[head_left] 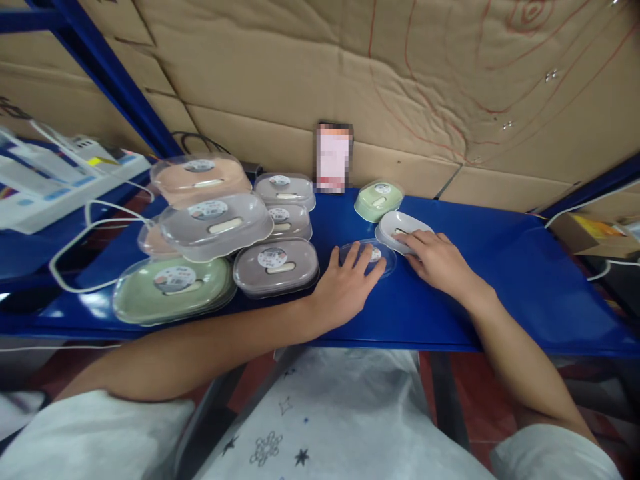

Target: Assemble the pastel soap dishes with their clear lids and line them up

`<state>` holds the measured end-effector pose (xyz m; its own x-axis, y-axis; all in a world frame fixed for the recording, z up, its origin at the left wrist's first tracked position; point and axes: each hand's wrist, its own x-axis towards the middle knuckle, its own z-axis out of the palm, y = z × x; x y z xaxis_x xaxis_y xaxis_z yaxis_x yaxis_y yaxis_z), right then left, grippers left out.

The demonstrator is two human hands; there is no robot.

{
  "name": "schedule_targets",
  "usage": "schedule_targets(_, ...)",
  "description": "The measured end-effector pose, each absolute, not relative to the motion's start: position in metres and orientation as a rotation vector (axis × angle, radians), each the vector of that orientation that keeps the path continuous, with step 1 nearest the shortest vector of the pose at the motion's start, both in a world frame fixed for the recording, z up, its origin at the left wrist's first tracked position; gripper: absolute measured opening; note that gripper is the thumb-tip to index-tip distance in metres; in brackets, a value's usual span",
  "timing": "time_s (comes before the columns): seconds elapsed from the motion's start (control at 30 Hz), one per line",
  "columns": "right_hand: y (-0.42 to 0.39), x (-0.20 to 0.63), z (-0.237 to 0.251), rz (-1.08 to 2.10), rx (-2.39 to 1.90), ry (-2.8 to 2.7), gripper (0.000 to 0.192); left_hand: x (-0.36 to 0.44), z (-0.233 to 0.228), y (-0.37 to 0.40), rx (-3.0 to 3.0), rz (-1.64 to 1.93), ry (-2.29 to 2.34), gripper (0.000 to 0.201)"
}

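Nearest the camera, note pale grey short-sleeved shirt with dark star prints. Beyond, note creased brown cardboard sheeting with curved red lines. Below it, find glossy flat blue tabletop. At its left, locate stacked oval plastic boxes with clear lids, slotted tops and labels, including peach box, pale grey box, green box and darker grey box. Near centre, see left hand with fingers spread and released, laid over clear oval plastic lid on the blue surface. Just right of it, see right hand with fingers bent across white oval slotted plastic piece; cannot tell whether gripped or merely touched. Against cardboard, find upright rectangular phone with pixelated screen. Just beyond white piece, find small green lidded box
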<state>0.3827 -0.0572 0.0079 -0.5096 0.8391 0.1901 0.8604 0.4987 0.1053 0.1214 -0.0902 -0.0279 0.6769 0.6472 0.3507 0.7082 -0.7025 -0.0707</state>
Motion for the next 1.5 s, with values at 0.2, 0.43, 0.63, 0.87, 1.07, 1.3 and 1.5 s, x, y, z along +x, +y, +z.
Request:
schedule_targets(0.2, -0.051, 0.392, 0.009, 0.211, -1.17, -2.586, 0.053, 0.121, -0.014, -0.101, -2.693, -0.724, -0.807, 0.038)
schedule_targets(0.43, -0.056, 0.397, 0.025, 0.388, -1.233, -2.275, 0.045, 0.116, -0.01, -0.093, -2.603, -0.869, -0.756, 0.041)
schedule_targets(0.63, -0.056, 0.384, 0.015, 0.408, -1.102, -2.47, 0.066, 0.12, -0.021, -0.07, -2.569, -0.876, -0.913, 0.037)
schedule_targets(0.87, -0.049, 0.384, 0.004, 0.277, -1.152, -2.469, 0.057, 0.12, -0.032, -0.067, -2.611, -0.716, -1.025, 0.053)
schedule_targets(1.07, -0.043, 0.398, 0.0, 0.306, -1.211, -2.46, 0.074, 0.119, -0.037, -0.068, -2.646, -0.649, -1.084, 0.068)
schedule_targets(1.3, -0.042, 0.396, 0.001, 0.236, -1.2, -2.516, 0.067, 0.118, -0.029, -0.066, -2.618, -0.645, -1.04, 0.058)
schedule_targets(1.5, -0.046, 0.393, -0.002, 0.018, -1.228, -2.55, 0.067, 0.118, -0.025, -0.068, -2.578, -0.582, -1.034, 0.05)
